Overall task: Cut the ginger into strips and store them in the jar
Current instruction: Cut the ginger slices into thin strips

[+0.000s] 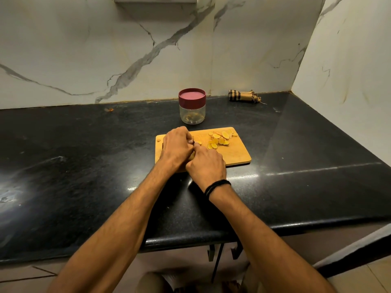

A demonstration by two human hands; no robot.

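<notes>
— Where are the ginger slices (220,139)?
— Far right on your cutting board (237,154), ovals pointing every way. Your left hand (176,148) and right hand (206,166) curl together; what they grip is hidden.

left hand (176,148) curled, right hand (206,166) curled; both touching

Your tabletop (84,166) is black speckled stone, polished and glossy, with bright reflections. The cutting board (234,153) is of pale wood, smooth and matt. The jar (192,115) looks like clear plastic, its lid (192,96) a dull maroon. Behind, you have a woven checked cloth (243,96) with frayed threads and a veined, marble-like wall (105,49).
</notes>
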